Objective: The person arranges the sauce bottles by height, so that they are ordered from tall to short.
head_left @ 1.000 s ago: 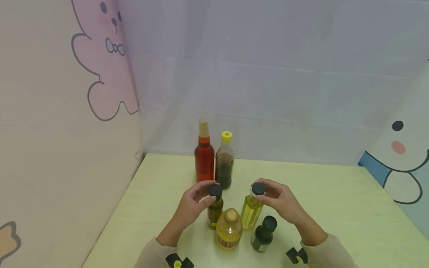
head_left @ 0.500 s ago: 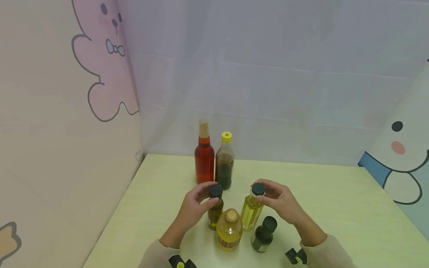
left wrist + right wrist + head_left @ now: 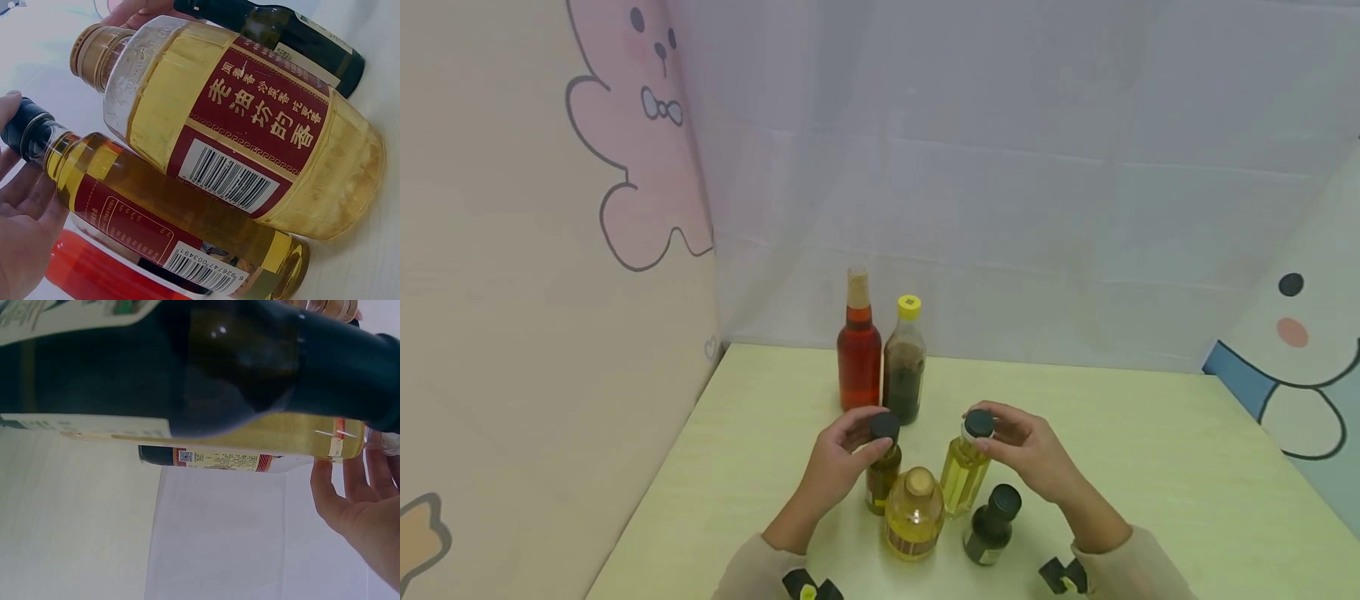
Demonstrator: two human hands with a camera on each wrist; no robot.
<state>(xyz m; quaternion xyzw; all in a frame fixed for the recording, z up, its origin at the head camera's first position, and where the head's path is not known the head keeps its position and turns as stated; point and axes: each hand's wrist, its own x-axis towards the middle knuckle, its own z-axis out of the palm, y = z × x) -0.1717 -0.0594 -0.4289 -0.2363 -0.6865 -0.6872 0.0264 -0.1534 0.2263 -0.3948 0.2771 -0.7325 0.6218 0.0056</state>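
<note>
My left hand [image 3: 829, 471] holds a slim amber oil bottle [image 3: 882, 487] by its black cap, thumb on the near side. The left wrist view shows this bottle's dark red label [image 3: 128, 209] and part of the hand [image 3: 28, 240]. Over at the right, my right hand [image 3: 1033, 454] grips the dark-capped neck of a clear bottle of yellow oil [image 3: 962, 482]. Both bottles stand upright on the table. In the right wrist view, a dark bottle [image 3: 244, 369] covers much of the yellow oil bottle [image 3: 312, 434], while fingers curl at its neck.
Between the hands, nearer me, stands a round oil bottle [image 3: 913, 525] with a tan cap. The small dark bottle [image 3: 990, 532] is right of it. Behind are a red bottle [image 3: 859, 362] and a yellow-capped bottle of dark liquid [image 3: 904, 375]. A white cloth [image 3: 985, 183] hangs behind the table.
The left wrist and sleeve have shifted slightly right, and the left thumb sits a little further across the bottle's cap. The right hand and the bottles stay essentially in place.
</note>
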